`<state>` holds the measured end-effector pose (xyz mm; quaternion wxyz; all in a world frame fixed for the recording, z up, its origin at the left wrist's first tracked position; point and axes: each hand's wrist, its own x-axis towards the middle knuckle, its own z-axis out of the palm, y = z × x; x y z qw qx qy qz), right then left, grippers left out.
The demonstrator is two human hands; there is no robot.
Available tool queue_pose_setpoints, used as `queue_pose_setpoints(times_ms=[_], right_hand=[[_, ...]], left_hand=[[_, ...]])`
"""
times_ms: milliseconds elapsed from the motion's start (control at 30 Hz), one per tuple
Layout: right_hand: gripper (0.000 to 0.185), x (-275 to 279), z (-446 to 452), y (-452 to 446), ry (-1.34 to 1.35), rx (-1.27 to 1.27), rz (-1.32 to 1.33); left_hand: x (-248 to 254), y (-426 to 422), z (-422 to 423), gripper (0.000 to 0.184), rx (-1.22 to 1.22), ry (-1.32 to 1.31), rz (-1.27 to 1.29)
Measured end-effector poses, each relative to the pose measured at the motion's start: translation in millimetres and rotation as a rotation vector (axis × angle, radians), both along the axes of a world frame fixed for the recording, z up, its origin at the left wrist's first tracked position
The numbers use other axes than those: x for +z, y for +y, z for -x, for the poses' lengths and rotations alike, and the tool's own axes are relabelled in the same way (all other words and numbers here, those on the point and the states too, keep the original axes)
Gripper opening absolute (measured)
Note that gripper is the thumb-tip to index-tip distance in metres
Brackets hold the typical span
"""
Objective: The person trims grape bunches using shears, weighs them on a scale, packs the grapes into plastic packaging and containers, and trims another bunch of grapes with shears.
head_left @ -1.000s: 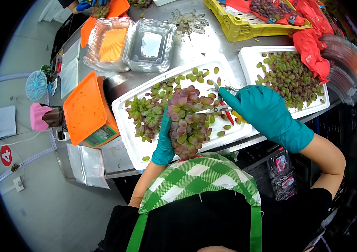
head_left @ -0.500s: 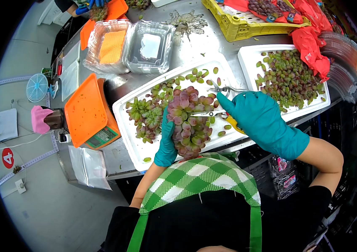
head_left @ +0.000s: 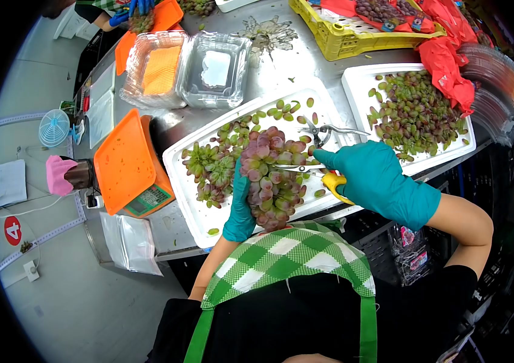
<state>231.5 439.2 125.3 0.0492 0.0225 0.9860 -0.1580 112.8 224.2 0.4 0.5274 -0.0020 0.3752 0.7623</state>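
Note:
A large bunch of pinkish-green grapes is held upright over a white tray. My left hand, in a teal glove, supports it from the left side, fingers partly hidden behind the fruit. In my right hand, also gloved, are scissors with yellow handles; their blades point left at the bunch's right side. Beside that hand, metal snips lie on the tray. Smaller green grape clusters and loose grapes are spread in the tray.
A second white tray heaped with loose grapes is at right. Clear plastic boxes, a yellow crate and an orange-topped scale surround the work. Across the table, a co-worker's blue-gloved hand touches grapes.
My right hand has shifted slightly down, and the scissors' yellow handle shows more. The snips are less covered. My left hand and the bunch have barely moved. The co-worker leans further into view.

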Motion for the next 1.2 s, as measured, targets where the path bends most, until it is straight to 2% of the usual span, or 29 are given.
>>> queue_pose_setpoints(times_ms=[133, 233, 400, 633, 733, 833, 933, 1133, 1200], right_hand=[[0.042, -5, 0, -1, 0.0, -0.013, 0.008], [0.031, 1, 1, -2, 0.081, 0.037, -0.059], [0.03, -4, -1, 0, 0.089, 0.049, -0.021], [0.032, 4, -2, 2, 0.037, 0.028, -0.052], [0.03, 5, -6, 3, 0.117, 0.019, -0.04], [0.03, 14, -6, 3, 0.043, 0.013, -0.038], [0.032, 5, -10, 3, 0.16, -0.009, -0.082], [0.031, 13, -8, -1, -0.005, -0.027, 0.001], [0.029, 9, -8, -1, 0.054, 0.004, -0.04]], left_hand=[[3, -2, -2, 0.064, -0.015, 0.026, 0.001], [3, 0, -3, 0.065, -0.022, 0.025, 0.0], [15, 5, -2, 0.066, -0.059, -0.053, -0.058], [12, 3, -3, 0.069, -0.035, 0.033, 0.008], [11, 2, -1, 0.069, 0.0, 0.034, 0.023], [10, 1, 1, 0.069, 0.038, 0.034, 0.032], [9, 1, 2, 0.069, 0.063, 0.037, 0.039], [10, 1, 1, 0.07, 0.069, 0.04, 0.039], [10, 1, 1, 0.07, 0.068, 0.041, 0.037]])
